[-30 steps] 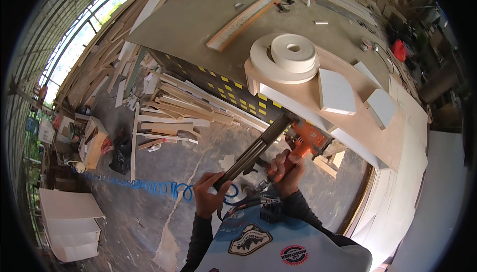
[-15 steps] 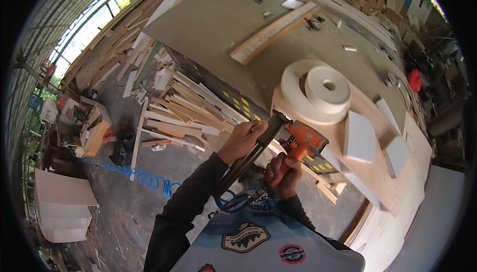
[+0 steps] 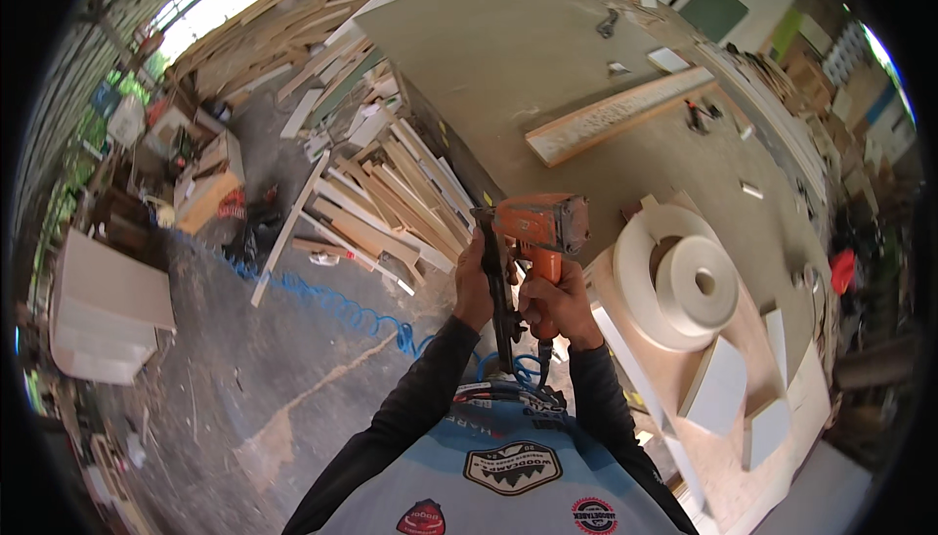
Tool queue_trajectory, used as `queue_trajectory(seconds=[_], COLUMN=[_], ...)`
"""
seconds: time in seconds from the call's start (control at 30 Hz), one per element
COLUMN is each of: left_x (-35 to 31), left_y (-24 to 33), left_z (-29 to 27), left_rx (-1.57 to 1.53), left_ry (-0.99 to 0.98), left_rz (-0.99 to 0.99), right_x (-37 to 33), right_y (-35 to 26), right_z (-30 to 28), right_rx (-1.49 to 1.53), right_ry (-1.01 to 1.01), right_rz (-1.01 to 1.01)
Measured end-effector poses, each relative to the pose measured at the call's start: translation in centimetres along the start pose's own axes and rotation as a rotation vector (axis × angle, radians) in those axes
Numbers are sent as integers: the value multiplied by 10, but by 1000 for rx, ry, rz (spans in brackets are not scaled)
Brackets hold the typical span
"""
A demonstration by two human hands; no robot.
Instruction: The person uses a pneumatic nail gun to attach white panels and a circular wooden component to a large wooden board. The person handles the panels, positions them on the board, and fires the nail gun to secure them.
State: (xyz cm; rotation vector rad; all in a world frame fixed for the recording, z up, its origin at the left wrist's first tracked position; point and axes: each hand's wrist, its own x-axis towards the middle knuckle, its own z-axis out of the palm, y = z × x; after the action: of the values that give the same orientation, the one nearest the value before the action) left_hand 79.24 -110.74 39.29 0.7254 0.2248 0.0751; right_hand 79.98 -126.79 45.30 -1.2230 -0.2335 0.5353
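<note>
An orange pneumatic nail gun (image 3: 532, 225) is held up in front of my chest. My right hand (image 3: 559, 302) is closed around its grip, with the fingers curled toward me. The long dark magazine (image 3: 500, 296) points down toward my shirt, and my left hand (image 3: 475, 284) wraps round it from the left, its fingers partly hidden behind it. A coiled blue air hose (image 3: 366, 320) joins the gun near the bottom of the grip and trails across the floor to the left.
To the right, a wooden board (image 3: 620, 291) bears a cream ring-and-disc piece (image 3: 674, 276) and white curved panels (image 3: 718, 384). A large workbench (image 3: 469, 66) holds a long wooden trough (image 3: 616, 115). Offcut strips (image 3: 391, 198) are heaped beside it. A white curved panel (image 3: 103, 310) stands at left.
The nail gun has turned more upright and shifted left, its magazine now pointing down toward me. My left hand has moved lower along with it. The view has swung left.
</note>
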Motion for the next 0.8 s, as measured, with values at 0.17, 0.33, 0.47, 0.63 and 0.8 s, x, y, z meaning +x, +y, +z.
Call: queue_trajectory(seconds=[0.17,0.33,0.47,0.63,0.8], left_x=[41,115,159,179,200], left_y=[-11,-73,-71,-14,10], left_z=[-41,-179,-296,-352,-342], left_rx=[-299,233,616,546,741], left_ry=[109,120,321,655,626], left_rz=[-124,136,357,79,-1], right_x=[42,83,104,104,83], right_y=[6,11,27,74,104], right_z=[15,71,70,26,19], right_rx=[-170,-900,-897,-834,-788], right_ry=[32,5,-56,113,372], right_rz=[89,-220,-188,-49,6])
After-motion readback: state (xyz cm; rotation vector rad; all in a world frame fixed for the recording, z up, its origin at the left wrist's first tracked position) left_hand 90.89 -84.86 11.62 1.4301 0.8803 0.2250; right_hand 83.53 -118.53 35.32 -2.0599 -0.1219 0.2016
